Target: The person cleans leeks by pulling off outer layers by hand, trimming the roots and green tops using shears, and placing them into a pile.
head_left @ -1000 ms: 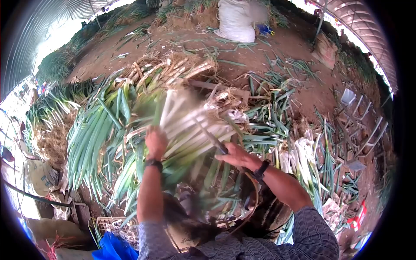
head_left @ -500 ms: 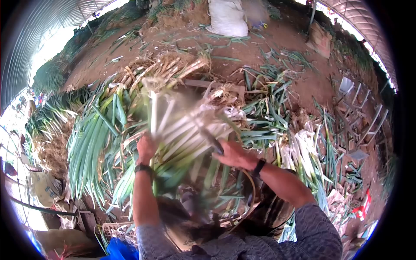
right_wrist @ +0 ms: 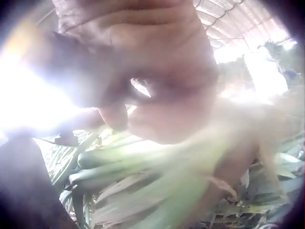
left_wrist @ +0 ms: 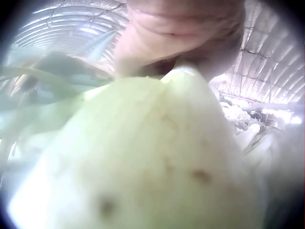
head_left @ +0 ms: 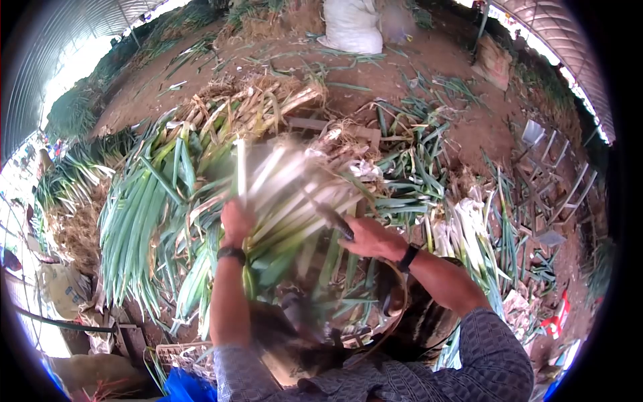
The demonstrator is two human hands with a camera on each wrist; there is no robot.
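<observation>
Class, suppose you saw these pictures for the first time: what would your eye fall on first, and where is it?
First comes the bundle of pale leeks at the centre, gripped by the left hand, with the right hand holding a knife over it. To its left lies a broad heap of green leaves, and a white sack stands at the top of the head view.
</observation>
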